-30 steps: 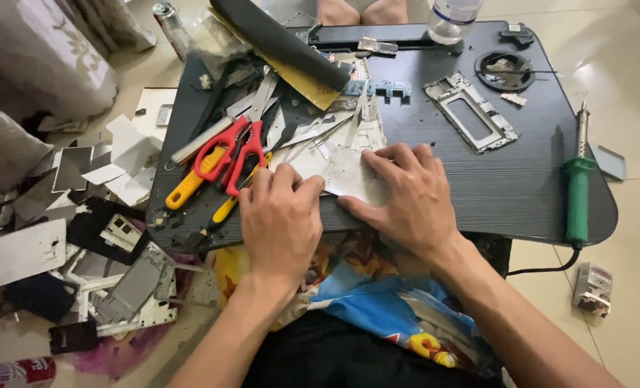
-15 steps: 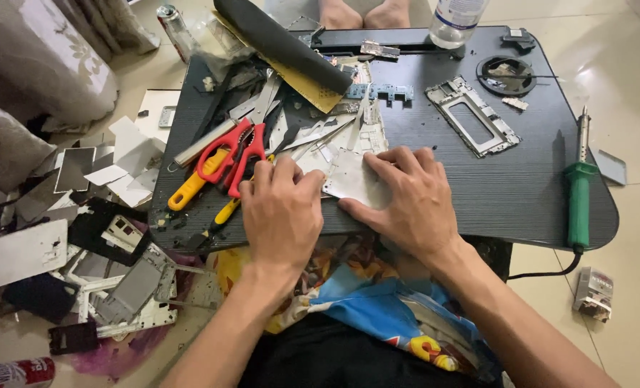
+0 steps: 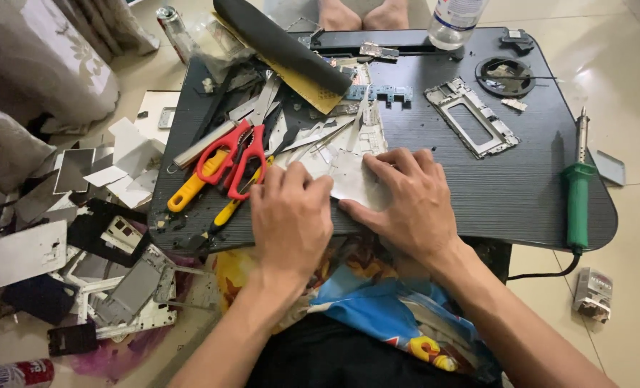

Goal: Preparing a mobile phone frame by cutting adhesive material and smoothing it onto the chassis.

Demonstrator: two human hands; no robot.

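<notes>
Metal sheet [image 3: 349, 183], thin and silver-grey, lies at the near edge of the black table [image 3: 521, 194], a little left of the middle. Both hands press on it. The left hand [image 3: 291, 219] lies palm down over the left part of the sheet, fingers bent and close together, the fingertips near the handles of the red scissors [image 3: 234, 154]. The right hand [image 3: 410, 205] covers the right part, fingers spread a little and flat, the thumb pointing to the left hand. Whether the fingers pinch the sheet's edge or only hold it down, I cannot tell, because the hands hide most of it.

Just left of the scissors is a tool with a yellow handle [image 3: 187, 190], close to the left edge of the table. Behind the hands, toward the far edge, many metal scraps lie in a heap. A rectangular metal frame [image 3: 471, 118] lies to the far right of the middle. A green soldering iron [image 3: 578, 194] lies along the right edge, well apart from the hands. A clear bottle [image 3: 453, 18] stands at the far edge.
</notes>
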